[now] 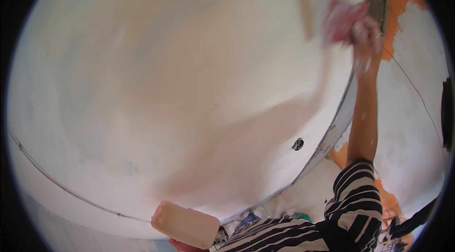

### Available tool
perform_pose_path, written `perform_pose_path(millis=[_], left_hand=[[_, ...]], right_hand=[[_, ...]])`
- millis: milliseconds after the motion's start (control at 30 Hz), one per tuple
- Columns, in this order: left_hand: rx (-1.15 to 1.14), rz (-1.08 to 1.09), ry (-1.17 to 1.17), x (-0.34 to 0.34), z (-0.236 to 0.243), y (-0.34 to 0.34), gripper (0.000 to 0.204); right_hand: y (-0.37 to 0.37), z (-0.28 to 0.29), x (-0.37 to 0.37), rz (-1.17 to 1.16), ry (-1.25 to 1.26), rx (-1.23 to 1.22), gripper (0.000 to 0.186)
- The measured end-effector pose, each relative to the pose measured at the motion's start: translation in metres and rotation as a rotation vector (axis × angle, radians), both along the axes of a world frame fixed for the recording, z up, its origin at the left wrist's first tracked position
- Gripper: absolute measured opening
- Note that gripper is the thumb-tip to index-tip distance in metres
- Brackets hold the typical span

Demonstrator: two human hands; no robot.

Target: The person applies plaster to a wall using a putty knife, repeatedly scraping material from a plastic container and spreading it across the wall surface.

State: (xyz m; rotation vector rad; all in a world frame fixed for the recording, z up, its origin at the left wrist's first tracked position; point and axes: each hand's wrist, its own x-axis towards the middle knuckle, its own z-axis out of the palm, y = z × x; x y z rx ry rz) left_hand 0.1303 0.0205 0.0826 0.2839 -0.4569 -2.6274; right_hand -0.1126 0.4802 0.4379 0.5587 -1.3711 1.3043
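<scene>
Head view: 1 dark hole point(297, 144) (round) interrupts the pale wall point(199, 76).

Right hand point(367, 36): bare, motion-blurred; whitish smears point(363, 66) at wrist, just behind fingers point(366, 28). Forearm point(365, 109) bare. Short sleeve point(354, 188), well back from fingers: black and off-white stripes. Top point(272, 238): same striping, solid black area point(335, 236) beside sleeve.

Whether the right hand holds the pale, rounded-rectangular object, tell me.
No, the left hand holds the pale object low, while the right hand is raised above.
</scene>
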Motion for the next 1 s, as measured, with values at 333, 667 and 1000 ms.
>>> perform_pose_path(millis=[333,667,1000], left_hand=[[-0.269,-0.031,0.287,-0.023,-0.008,-0.007,0.078],[-0.084,-0.049,0.302,-0.028,-0.009,0.015,0.06],[-0.417,-0.028,-0.407,0.006,0.067,0.04,0.054]], right_hand=[[0.071,0.012,-0.011,-0.231,0.135,-0.201,0.031],[-0.199,-0.211,0.085,0.866,-0.068,0.606,0.022],[-0.223,-0.178,0.096,1.162,0.077,1.096,0.023]])
